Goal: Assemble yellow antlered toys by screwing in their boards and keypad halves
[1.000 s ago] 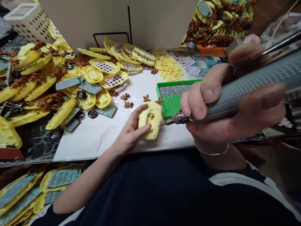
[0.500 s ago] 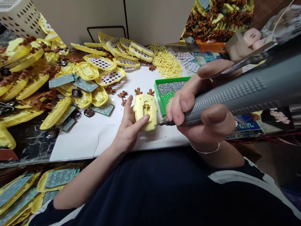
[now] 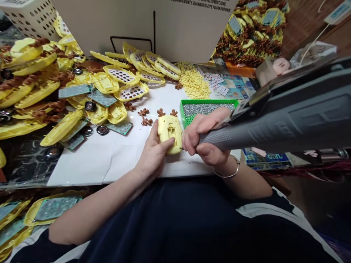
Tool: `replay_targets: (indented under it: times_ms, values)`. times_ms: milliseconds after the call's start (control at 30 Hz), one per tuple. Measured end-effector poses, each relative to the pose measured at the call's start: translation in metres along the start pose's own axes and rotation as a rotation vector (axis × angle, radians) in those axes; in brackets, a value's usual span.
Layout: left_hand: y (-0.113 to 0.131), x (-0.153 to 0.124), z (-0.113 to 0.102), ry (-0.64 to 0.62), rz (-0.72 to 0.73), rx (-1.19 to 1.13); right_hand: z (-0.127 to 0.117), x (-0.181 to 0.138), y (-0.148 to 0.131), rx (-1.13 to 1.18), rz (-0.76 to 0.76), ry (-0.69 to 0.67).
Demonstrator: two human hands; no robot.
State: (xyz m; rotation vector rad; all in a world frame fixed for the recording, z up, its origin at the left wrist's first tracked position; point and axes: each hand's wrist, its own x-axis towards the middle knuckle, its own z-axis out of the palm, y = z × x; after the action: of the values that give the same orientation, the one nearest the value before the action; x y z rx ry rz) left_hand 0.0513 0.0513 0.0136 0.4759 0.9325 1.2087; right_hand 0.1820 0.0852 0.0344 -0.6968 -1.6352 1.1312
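A small yellow toy shell with brown antlers (image 3: pixel 170 132) lies back side up on the white table (image 3: pixel 115 157). My left hand (image 3: pixel 153 151) grips its left edge, thumb across the lower part. My right hand (image 3: pixel 204 140) is wrapped round a grey electric screwdriver (image 3: pixel 274 120), and the bit tip touches the shell's lower right corner. A bracelet circles my right wrist.
A green tray of small screws (image 3: pixel 208 109) sits just right of the shell. Heaps of yellow shell halves (image 3: pixel 120 78), circuit boards (image 3: pixel 74 90), loose brown antlers (image 3: pixel 144 116) and small yellow parts (image 3: pixel 193 82) fill the left and back. A cardboard box (image 3: pixel 142 25) stands behind.
The shell was turned upright with antlers pointing away. My right hand brought the screwdriver down and left until its bit met the shell's lower right corner.
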Motion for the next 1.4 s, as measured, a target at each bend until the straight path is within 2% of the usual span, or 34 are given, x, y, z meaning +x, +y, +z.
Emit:
replay_targets:
  times_ms: [133,200,267,367,500,633,800,933,1100,1300,1400]
  values:
    - [0.003,0.003,0.002,-0.018,-0.012,0.021,-0.006,0.008,-0.024,0.231,-0.084,-0.021]
    - [0.004,0.005,-0.001,0.019,-0.002,0.04,-0.014,0.016,-0.034,0.247,-0.173,0.074]
    - [0.005,0.007,-0.005,0.054,0.025,0.054,-0.027,0.024,-0.036,0.169,-0.273,0.244]
    - [0.006,0.01,-0.01,0.05,0.038,0.054,-0.053,0.034,-0.018,-0.037,-0.339,0.467]
    - [0.004,0.013,-0.009,0.036,-0.023,0.03,-0.087,0.043,0.021,-0.221,-0.344,0.59]
    - [0.002,0.016,-0.005,0.017,-0.079,0.003,-0.097,0.048,0.042,-0.265,-0.29,0.604]
    - [0.002,0.017,-0.006,0.061,-0.143,0.006,-0.095,0.051,0.04,-0.258,-0.208,0.625]
    - [0.002,0.017,-0.006,0.093,-0.139,-0.047,-0.11,0.05,0.038,-0.275,-0.263,0.634]
    - [0.002,0.015,-0.005,0.054,-0.155,-0.055,-0.128,0.041,0.044,-0.311,-0.248,0.67]
    - [0.0,0.015,-0.004,0.045,-0.145,-0.037,-0.13,0.034,0.051,-0.322,-0.2,0.69]
    - [0.0,0.016,-0.003,0.062,-0.138,-0.027,-0.13,0.034,0.056,-0.337,-0.223,0.698]
